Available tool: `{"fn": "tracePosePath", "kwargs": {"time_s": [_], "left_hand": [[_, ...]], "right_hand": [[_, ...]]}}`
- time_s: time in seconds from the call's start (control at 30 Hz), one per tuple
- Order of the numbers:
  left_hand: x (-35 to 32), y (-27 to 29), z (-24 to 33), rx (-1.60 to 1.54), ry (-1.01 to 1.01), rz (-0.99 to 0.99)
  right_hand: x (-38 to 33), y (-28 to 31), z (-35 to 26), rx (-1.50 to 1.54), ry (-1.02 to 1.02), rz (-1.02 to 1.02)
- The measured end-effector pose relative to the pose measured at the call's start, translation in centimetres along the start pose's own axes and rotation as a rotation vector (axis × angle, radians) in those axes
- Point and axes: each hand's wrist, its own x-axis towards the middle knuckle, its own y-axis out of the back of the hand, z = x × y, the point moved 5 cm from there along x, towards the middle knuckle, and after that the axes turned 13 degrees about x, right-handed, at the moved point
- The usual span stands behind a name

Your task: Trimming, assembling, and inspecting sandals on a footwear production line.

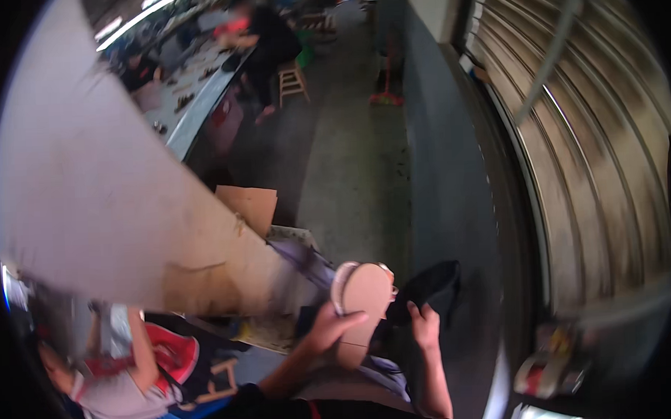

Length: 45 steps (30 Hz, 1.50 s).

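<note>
Light: dim overall, brightest from strip lamps (133, 21) at top left | Shadow: floor (349, 179) and lower frame dark | Blur: motion smear throughout, worst on the pale desk (91, 196) and right shutter (600, 171) | Distortion: fisheye bends edges, black vignette at corners | Focus: far workers soft, possibly out of focus

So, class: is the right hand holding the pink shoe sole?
No, the left hand grips the pink shoe sole; the right hand holds a black cloth.
</note>
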Motion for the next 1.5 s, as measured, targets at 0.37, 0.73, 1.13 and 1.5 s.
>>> {"fn": "tracePosePath", "kwargs": {"time_s": [0.37, 0.73, 1.13, 1.5], "left_hand": [[32.5, 12.1, 4.9, -0.246, -0.062, 0.65], [67.8, 25.9, 19.4, -0.494, 0.083, 0.713], [100.3, 41.9, 32.6, -0.541, -0.014, 0.949], [131.5, 58.2, 49.9, -0.804, -0.048, 0.943]], "right_hand": [[43.9, -7.6, -3.1, 0.248, -0.109, -0.194], [77.2, -14.1, -16.1, 0.531, -0.332, -0.023], [121.4, -26.2, -34.1, 0.423, -0.145, -0.125], [158.1, -43.2, -52.1, 0.257, 0.06, -0.265]]}}
